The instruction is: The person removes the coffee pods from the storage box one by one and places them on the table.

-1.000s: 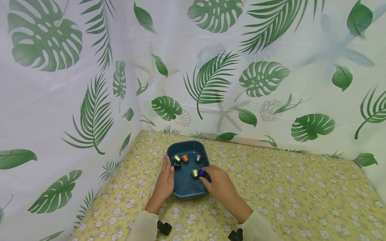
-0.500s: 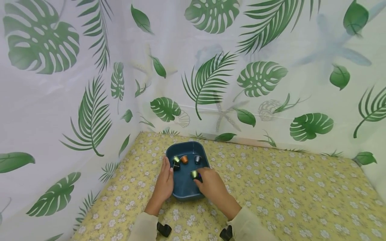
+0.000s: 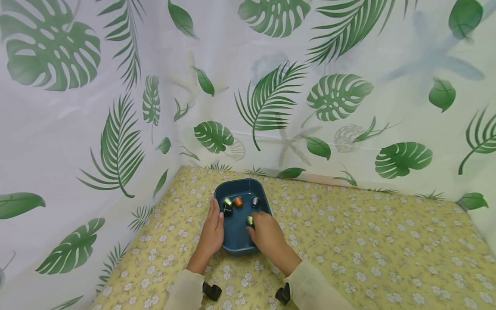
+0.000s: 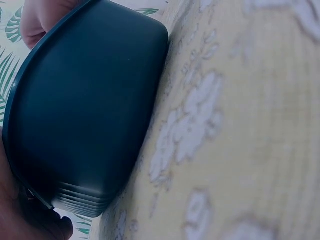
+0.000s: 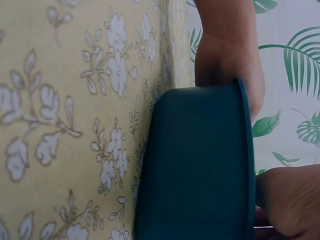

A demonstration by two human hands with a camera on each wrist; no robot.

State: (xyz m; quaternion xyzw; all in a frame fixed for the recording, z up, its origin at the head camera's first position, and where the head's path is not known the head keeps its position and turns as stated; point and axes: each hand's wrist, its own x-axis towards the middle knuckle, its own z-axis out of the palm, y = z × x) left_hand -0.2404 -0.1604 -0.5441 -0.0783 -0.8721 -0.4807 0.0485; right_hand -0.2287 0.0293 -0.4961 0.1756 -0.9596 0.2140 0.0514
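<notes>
A dark blue plastic bin (image 3: 237,234) with several coffee capsules inside stands on the cloth. My left hand (image 3: 210,228) lies along the bin's left side with straight fingers, the thumb at the rim. Over the right rim reaches my right hand (image 3: 267,232), fingers curled inside around the purple capsule, which is now hidden behind them. A light green capsule (image 3: 249,221) shows right at the thumb and index fingertips. Farther back in the bin are another light green capsule (image 3: 227,201), an orange capsule (image 3: 238,202), a silver-grey capsule (image 3: 255,202) and a black capsule (image 3: 227,210).
A yellow cloth (image 3: 348,241) printed with white flowers covers the tabletop and extends to the right of the bin. White curtains (image 3: 267,86) with green leaf prints hang behind and on the left. Black straps (image 3: 212,292) sit at both wrists.
My right hand has shifted left and deeper into the bin, and the purple capsule has gone out of sight behind its fingers. My left hand keeps its place on the bin's side.
</notes>
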